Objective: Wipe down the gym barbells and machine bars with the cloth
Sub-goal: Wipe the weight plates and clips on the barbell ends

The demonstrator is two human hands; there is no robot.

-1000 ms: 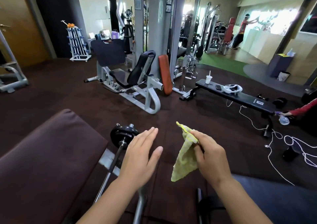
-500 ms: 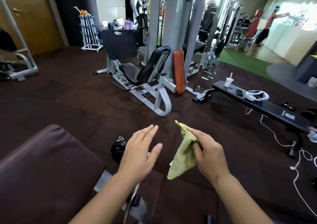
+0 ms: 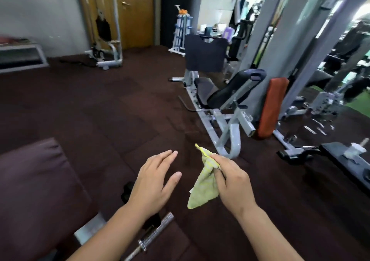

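A maroon pad [image 3: 36, 190] fills the lower left corner, and the dark brown floor [image 3: 112, 108] spreads out beyond it. Just off the pad's right edge a barbell [image 3: 156, 232] lies low, its chrome end pointing up and to the right while the rest runs under my left forearm. A dark weight plate [image 3: 128, 193] shows beside it, mostly hidden by my hand.

My left grip [image 3: 154, 182] is open, palm down with the fingers straight and close together. It hovers above the barbell and holds nothing.

Just to its right, apart from it, hangs the yellow-green cloth [image 3: 204, 188]. My right grip [image 3: 233, 182] pinches it near the top between thumb and fingers. One corner pokes up above my fingers and the rest droops in a bunch, clear of the floor and well apart from the barbell.

Further right and farther off stands a grey seated machine [image 3: 226, 108] with a black seat. An upright orange roller pad [image 3: 270, 108] is just beside it, in front of tall grey posts [image 3: 280, 46].
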